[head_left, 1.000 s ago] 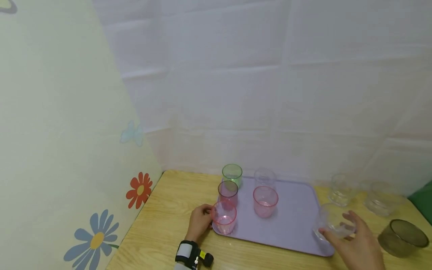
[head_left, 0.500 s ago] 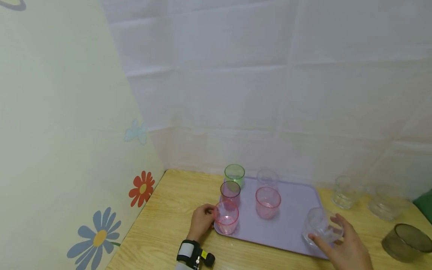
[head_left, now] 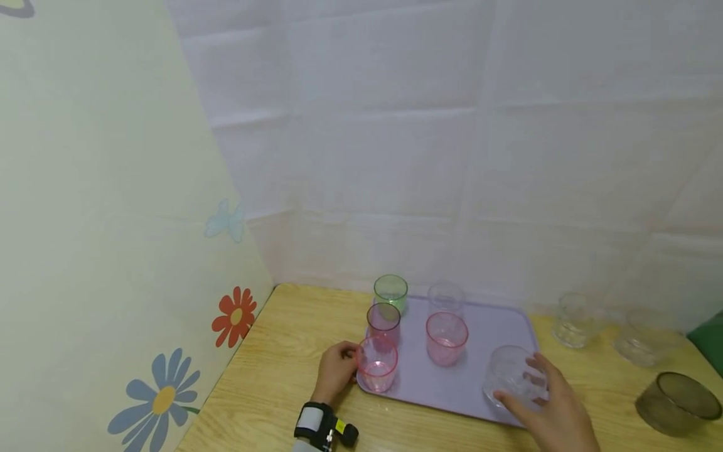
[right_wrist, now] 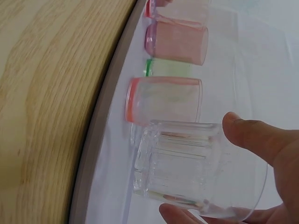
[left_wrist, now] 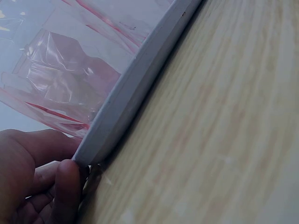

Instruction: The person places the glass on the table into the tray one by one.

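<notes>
My right hand grips a clear glass cup from its right side, thumb and fingers spread around it, over the front right of the lilac tray. In the right wrist view the cup's thick ribbed base is close to the tray. At the tray's front left corner, my left hand pinches the rim beside a pink cup. Behind that cup stand a purple cup and a green cup. Another pink cup stands mid-tray, with a clear cup behind it.
On the wooden table, right of the tray, are two clear glass vessels and a smoky brown bowl. A green object lies at the far right. White cloth hangs behind; a flower-decorated panel borders the left.
My right hand has carried the clear cup leftward, from the tray's right edge to farther over the tray. My left hand has stayed at the corner.
</notes>
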`<state>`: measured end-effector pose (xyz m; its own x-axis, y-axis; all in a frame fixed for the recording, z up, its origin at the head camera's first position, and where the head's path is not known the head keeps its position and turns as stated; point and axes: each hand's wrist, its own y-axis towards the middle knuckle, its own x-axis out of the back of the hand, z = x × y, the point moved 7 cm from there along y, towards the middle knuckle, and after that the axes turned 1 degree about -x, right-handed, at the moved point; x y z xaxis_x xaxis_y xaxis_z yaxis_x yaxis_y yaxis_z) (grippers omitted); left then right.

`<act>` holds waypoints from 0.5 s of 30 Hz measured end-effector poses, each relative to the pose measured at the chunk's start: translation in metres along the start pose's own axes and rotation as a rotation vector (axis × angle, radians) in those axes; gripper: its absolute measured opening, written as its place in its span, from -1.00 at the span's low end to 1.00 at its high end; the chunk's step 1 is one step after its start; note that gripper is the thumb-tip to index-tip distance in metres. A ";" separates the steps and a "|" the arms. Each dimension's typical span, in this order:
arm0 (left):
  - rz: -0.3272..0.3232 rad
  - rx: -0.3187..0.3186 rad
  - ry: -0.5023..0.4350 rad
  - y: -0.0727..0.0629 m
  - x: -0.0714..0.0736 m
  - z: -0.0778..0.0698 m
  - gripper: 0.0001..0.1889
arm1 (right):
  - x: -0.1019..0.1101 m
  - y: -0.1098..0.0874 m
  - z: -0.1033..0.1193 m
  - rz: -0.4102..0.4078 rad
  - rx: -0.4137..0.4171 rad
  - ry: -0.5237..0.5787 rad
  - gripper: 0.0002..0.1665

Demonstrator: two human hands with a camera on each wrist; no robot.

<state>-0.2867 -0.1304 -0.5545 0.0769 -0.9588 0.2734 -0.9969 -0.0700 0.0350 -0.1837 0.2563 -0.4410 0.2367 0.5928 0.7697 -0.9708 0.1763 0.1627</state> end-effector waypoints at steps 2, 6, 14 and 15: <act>-0.002 0.001 0.002 0.000 0.000 0.000 -0.83 | -0.004 -0.001 0.005 -0.011 0.023 0.014 0.32; -0.004 0.007 0.013 0.000 0.001 0.001 -0.83 | -0.011 -0.005 0.013 -0.046 0.070 0.032 0.26; -0.004 0.003 0.016 0.001 0.001 0.001 -0.84 | -0.025 -0.012 0.025 -0.079 0.144 0.063 0.26; -0.003 0.002 0.014 0.001 0.000 0.001 -0.84 | -0.027 -0.013 0.026 -0.074 0.145 0.066 0.26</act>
<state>-0.2874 -0.1312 -0.5554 0.0799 -0.9546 0.2869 -0.9967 -0.0732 0.0342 -0.1788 0.2174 -0.4473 0.3048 0.6334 0.7113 -0.9451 0.1086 0.3083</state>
